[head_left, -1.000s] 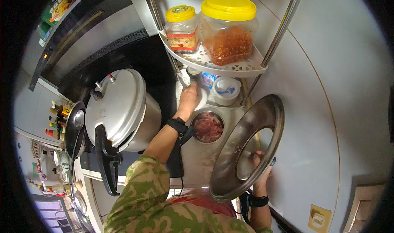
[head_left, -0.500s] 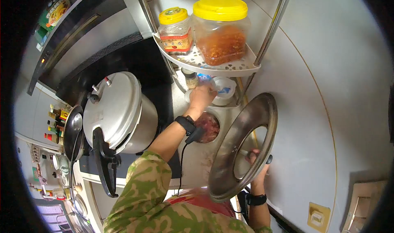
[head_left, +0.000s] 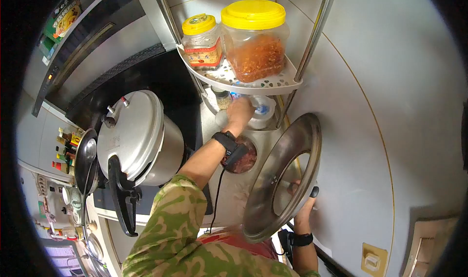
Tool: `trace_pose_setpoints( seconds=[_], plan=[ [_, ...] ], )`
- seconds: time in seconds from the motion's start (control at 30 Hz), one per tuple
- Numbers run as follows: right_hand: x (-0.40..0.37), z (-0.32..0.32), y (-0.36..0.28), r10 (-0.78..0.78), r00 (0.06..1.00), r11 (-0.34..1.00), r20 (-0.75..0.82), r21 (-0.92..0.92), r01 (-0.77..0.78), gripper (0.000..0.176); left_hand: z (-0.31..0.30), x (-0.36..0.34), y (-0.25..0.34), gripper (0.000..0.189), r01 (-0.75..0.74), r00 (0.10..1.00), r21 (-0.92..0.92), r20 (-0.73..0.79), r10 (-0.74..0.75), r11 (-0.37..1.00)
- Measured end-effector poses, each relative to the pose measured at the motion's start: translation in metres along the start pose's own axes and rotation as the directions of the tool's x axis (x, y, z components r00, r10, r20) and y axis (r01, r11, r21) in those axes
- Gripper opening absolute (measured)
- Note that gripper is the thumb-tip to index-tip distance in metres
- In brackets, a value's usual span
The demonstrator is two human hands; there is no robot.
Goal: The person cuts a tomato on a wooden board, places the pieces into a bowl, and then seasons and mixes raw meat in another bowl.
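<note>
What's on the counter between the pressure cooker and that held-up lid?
The head view shows a round container of raw-looking meat between the pressure cooker and the lid; the left forearm and a black cord also cross that stretch.

Right hand (head_left: pixel 305 209) holds lid (head_left: pixel 259 205) beside meat bowl (head_left: pixel 243 161).

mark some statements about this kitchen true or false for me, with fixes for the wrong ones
1. The right hand holds the glass-centred lid. True.
2. The left hand grips the pressure cooker. False: it is at the lower corner shelf, by the white tub.
3. The large jar and small jar both have yellow lids. True.
4. The meat is on the upper shelf. False: it is in a round container on the counter.
5. The large jar is on the counter. False: it stands on the upper shelf.
</note>
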State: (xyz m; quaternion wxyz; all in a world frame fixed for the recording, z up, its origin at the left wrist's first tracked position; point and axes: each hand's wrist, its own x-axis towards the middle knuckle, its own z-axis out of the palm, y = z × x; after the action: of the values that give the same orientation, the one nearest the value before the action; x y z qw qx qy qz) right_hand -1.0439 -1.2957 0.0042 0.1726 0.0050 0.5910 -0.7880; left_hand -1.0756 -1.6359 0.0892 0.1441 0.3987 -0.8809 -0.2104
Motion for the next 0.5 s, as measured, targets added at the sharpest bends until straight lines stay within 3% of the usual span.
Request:
trace_pose_setpoints(
  seconds=[0.1,0.2,0.33,0.5],
  plan=[
    [-0.005,0.011,-0.007,-0.050,0.998,0.994,-0.041,-0.100,0.046,0.025,-0.003,-0.001,-0.001,0.015,-0.046,0.991,0.004,-0.123,0.046,0.999],
    [-0.012,0.020,-0.018,-0.126,0.991,0.969,-0.035,-0.219,0.115,0.017,-0.009,-0.004,-0.002,0.019,-0.122,0.978,0.012,-0.167,0.122,0.992],
    [0.001,-0.004,0.007,-0.029,1.000,0.997,-0.008,-0.075,0.028,0.008,0.000,0.000,-0.012,0.009,-0.230,0.949,-0.065,-0.234,0.210,0.971],
    [-0.006,0.007,-0.011,-0.100,0.995,0.967,-0.008,-0.234,0.095,0.010,0.013,-0.001,-0.010,0.014,-0.296,0.905,-0.161,-0.361,0.223,0.942]
  ],
)
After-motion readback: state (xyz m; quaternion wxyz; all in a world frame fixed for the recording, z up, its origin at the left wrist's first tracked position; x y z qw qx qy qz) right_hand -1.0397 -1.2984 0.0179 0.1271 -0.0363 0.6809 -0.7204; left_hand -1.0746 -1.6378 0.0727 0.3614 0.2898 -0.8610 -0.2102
